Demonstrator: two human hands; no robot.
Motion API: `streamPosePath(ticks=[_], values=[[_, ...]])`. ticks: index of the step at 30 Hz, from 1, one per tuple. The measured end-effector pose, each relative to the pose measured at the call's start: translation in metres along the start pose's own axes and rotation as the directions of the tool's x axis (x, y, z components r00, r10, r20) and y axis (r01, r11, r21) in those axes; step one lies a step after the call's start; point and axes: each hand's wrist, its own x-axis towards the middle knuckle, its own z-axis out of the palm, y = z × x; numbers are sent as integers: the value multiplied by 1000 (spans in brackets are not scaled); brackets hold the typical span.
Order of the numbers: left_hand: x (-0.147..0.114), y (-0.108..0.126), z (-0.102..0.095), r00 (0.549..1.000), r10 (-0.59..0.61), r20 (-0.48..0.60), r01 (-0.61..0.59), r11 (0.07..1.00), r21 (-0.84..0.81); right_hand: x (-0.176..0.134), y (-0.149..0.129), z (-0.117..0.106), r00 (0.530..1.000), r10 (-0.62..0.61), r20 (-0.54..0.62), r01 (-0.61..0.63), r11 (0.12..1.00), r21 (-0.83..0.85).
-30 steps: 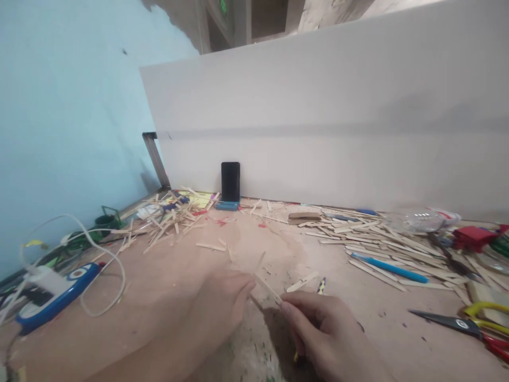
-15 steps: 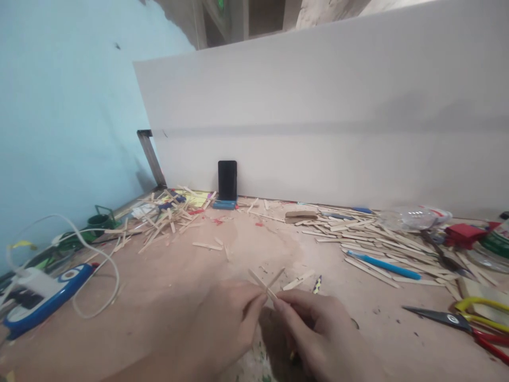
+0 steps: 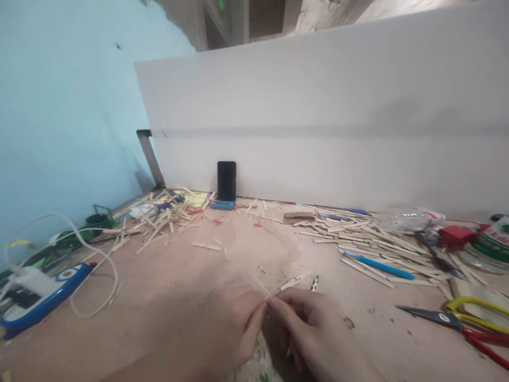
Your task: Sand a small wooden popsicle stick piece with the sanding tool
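Wooden and very thin, a stick (image 3: 258, 284) is pinched between both hands low in the middle of the view, just above the table (image 3: 167, 297). The left hand (image 3: 228, 323) closes its fingers (image 3: 256, 313) on the near end of the stick, and the right hand (image 3: 308, 331) closes its fingers (image 3: 278, 306) on it from the other side, so the fingertips of both hands almost touch. A second thin stick (image 3: 283, 284) seems to cross the first one at the fingertips, but it is too blurred to be sure who holds it.

Just beyond the right hand lies a short flat stick (image 3: 296, 280) and a small yellow-and-black object (image 3: 314, 284). Further right are many loose flat sticks (image 3: 358, 241), a blue pen (image 3: 377, 265) among them, and scissors (image 3: 457, 321) with yellow and red handles. To the far left lies a blue-and-white device (image 3: 43, 297) with a white cable (image 3: 95, 260). At the back, another pile of sticks (image 3: 163, 217) lies near a black phone (image 3: 226, 181), which stands upright against a white board (image 3: 318, 132).
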Motion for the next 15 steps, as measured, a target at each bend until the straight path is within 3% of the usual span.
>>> streamPosePath(ticks=[5,15], values=[[15,-1,-2,980,-176,94,173,984,43,-1,-3,-2,999,29,22,-29,999,-12],[28,-17,-14,922,-384,49,384,923,14,1,28,-7,992,-16,124,7,997,71]])
